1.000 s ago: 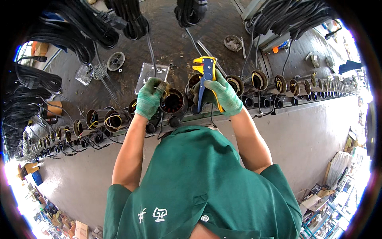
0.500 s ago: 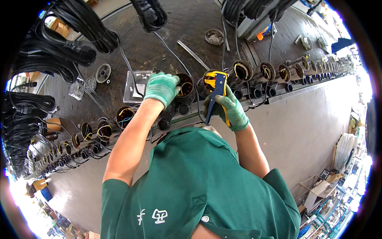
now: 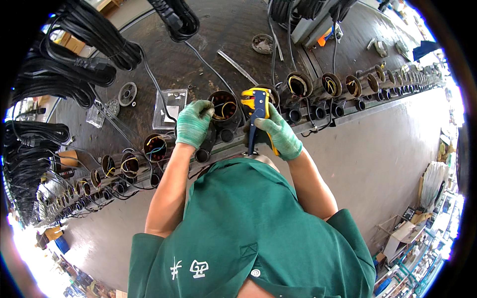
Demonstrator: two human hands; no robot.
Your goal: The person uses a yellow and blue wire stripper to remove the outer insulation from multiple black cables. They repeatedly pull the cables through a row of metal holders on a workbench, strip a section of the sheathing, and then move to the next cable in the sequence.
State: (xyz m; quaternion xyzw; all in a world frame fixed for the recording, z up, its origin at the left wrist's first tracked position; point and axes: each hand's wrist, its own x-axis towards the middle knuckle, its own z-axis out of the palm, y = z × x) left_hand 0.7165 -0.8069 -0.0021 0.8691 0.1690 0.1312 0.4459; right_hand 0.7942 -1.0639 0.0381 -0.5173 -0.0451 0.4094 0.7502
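Note:
My left hand (image 3: pixel 193 124), in a green-and-white knit glove, has its fingers pinched together at the left rim of an open dark metal cylinder (image 3: pixel 214 95). Whatever lies between those fingertips is too small to make out. Inside the cylinder, a yellow wire (image 3: pixel 227 108) and reddish-brown parts show. My right hand (image 3: pixel 281 133), gloved alike, is wrapped round the handles of a wire stripper (image 3: pixel 259 107) with a dark blue body and yellow jaws. The stripper stands upright just right of that cylinder, partly covering another one behind it.
A long row of similar cylinders (image 3: pixel 158 147) with wires runs along the bench edge on both sides. Coiled black power cords (image 3: pixel 102 37) hang at upper left, their leads crossing the bench. A clear plastic tray (image 3: pixel 170 107), a metal bar (image 3: pixel 237 67) and a round dish (image 3: pixel 263 44) lie behind.
My left hand has drawn back from over the cylinder to its left rim, uncovering more of the opening. My right hand and the wire stripper have shifted slightly left.

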